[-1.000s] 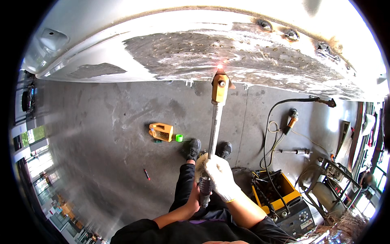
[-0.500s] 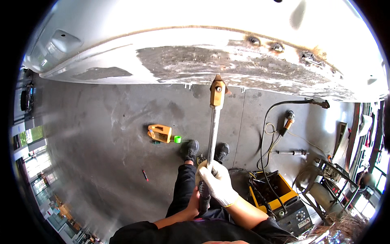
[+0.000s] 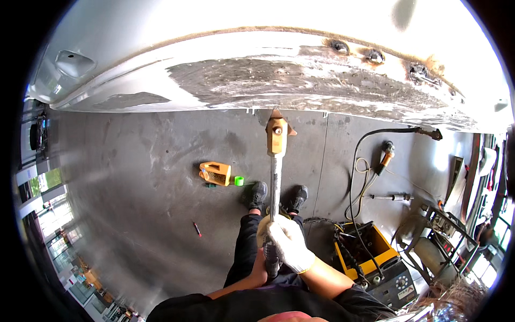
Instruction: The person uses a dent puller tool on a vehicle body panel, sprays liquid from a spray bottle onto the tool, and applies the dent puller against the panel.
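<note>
I hold a long dent-puller-like metal rod upright before me, with a dark ribbed grip [image 3: 271, 257] at its lower end. A brass-coloured block head with a pointed tip [image 3: 277, 135] tops it. My right hand [image 3: 292, 246], in a white glove, is closed around the rod just above the grip. Close against it, my left hand [image 3: 262, 236] also wraps the tool, partly hidden. Just beyond the tip, apart or touching I cannot tell, is the lower edge of a white vehicle panel [image 3: 230, 102] with a patch of scraped bare metal [image 3: 252, 79].
An orange jug [image 3: 215, 173] and a green cap [image 3: 239, 181] lie left of my feet. To the right are a grinder [image 3: 386, 157], a cable [image 3: 354, 177], a metal rod tool [image 3: 389, 197] and a yellow-black machine [image 3: 383, 263]. A red pen-like item [image 3: 197, 229] lies on the floor.
The tool's head has dropped back from the panel's scraped area toward me and shifted slightly left. Both hands keep their hold; the view has shifted a little.
</note>
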The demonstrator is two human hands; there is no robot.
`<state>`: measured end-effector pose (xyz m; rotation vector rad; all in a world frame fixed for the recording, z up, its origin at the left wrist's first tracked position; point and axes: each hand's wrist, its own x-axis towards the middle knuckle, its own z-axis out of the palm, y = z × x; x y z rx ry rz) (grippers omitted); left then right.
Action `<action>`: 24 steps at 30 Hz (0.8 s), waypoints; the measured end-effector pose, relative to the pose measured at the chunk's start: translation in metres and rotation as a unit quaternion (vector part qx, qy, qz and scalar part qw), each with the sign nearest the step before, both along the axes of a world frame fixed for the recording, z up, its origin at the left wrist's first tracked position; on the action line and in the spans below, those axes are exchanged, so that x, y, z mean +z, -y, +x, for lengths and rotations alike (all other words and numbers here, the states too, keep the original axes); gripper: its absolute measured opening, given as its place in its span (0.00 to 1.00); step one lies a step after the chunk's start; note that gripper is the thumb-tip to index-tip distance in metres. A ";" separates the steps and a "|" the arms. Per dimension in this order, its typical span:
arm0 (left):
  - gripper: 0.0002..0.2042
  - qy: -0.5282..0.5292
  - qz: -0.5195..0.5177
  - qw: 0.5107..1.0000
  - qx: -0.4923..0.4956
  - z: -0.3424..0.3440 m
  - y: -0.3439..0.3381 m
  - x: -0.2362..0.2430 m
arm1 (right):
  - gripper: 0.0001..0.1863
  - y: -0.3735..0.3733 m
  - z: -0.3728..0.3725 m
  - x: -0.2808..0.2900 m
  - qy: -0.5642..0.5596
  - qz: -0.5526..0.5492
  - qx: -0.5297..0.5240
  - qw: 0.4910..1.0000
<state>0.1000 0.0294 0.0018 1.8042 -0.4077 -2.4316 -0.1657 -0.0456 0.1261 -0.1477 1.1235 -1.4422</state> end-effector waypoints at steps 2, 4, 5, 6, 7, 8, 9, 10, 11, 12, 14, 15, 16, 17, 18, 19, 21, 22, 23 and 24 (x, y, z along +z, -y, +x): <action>0.34 -0.080 0.042 0.995 -0.048 0.006 0.014 -0.005 | 0.23 0.000 0.005 -0.007 -0.021 -0.003 -0.019 1.000; 0.31 -0.081 0.061 0.994 -0.045 -0.011 0.026 0.001 | 0.23 0.000 -0.001 -0.008 -0.016 -0.004 -0.037 0.999; 0.29 -0.063 0.020 0.997 -0.050 -0.022 0.033 0.005 | 0.23 0.000 -0.001 -0.007 -0.004 -0.009 -0.053 0.999; 0.27 -0.069 0.003 0.996 -0.064 -0.027 0.036 0.007 | 0.24 0.000 -0.007 -0.010 -0.007 -0.011 -0.045 0.999; 0.26 -0.070 -0.011 0.995 -0.076 -0.029 0.036 0.014 | 0.24 -0.001 -0.008 -0.011 -0.021 -0.002 -0.043 0.999; 0.26 -0.070 -0.012 0.995 -0.075 -0.027 0.033 0.011 | 0.24 -0.001 -0.009 -0.012 -0.033 0.005 -0.039 0.999; 0.27 -0.078 -0.024 0.994 -0.067 -0.025 0.030 0.008 | 0.24 0.000 -0.008 -0.011 -0.033 0.004 -0.037 0.999; 0.27 -0.087 -0.036 0.994 -0.060 -0.023 0.027 0.005 | 0.24 0.002 -0.007 -0.011 -0.018 0.006 -0.040 0.999; 0.27 -0.088 -0.037 0.994 -0.060 -0.024 0.027 0.006 | 0.24 0.002 -0.007 -0.011 -0.004 0.010 -0.044 0.999; 0.28 -0.097 -0.034 0.993 -0.064 -0.024 0.028 0.007 | 0.24 0.002 -0.007 -0.011 -0.005 0.010 -0.044 0.999; 0.28 -0.106 -0.032 0.991 -0.068 -0.022 0.026 0.005 | 0.24 0.001 -0.007 -0.012 0.003 0.015 -0.049 0.999; 0.28 -0.117 -0.041 0.990 -0.067 -0.019 0.024 0.003 | 0.24 0.001 -0.007 -0.013 0.004 0.015 -0.049 0.999; 0.28 -0.128 -0.050 0.988 -0.065 -0.017 0.023 0.001 | 0.24 0.001 -0.006 -0.015 0.009 0.011 -0.047 0.999; 0.28 -0.128 -0.050 0.988 -0.066 -0.019 0.023 0.003 | 0.23 0.001 -0.006 -0.016 0.013 0.007 -0.047 0.999; 0.26 -0.128 -0.029 0.990 -0.044 -0.020 0.024 0.007 | 0.23 0.001 -0.006 -0.017 0.013 0.007 -0.047 0.999; 0.25 -0.128 -0.008 0.991 -0.023 -0.022 0.025 0.009 | 0.24 0.001 -0.006 -0.017 0.018 0.009 -0.051 0.999; 0.23 -0.124 0.006 0.992 -0.020 -0.023 0.027 0.008 | 0.24 0.000 -0.006 -0.017 0.024 0.012 -0.055 0.998; 0.22 -0.120 0.020 0.992 -0.017 -0.024 0.028 0.009 | 0.24 0.000 -0.006 -0.016 0.022 0.012 -0.055 0.998; 0.22 -0.119 0.019 0.993 -0.017 -0.022 0.027 0.008 | 0.24 0.001 -0.006 -0.016 0.020 0.011 -0.054 0.998; 0.21 -0.117 0.020 0.993 -0.014 -0.021 0.026 0.008 | 0.24 0.001 -0.006 -0.016 0.020 0.010 -0.054 0.998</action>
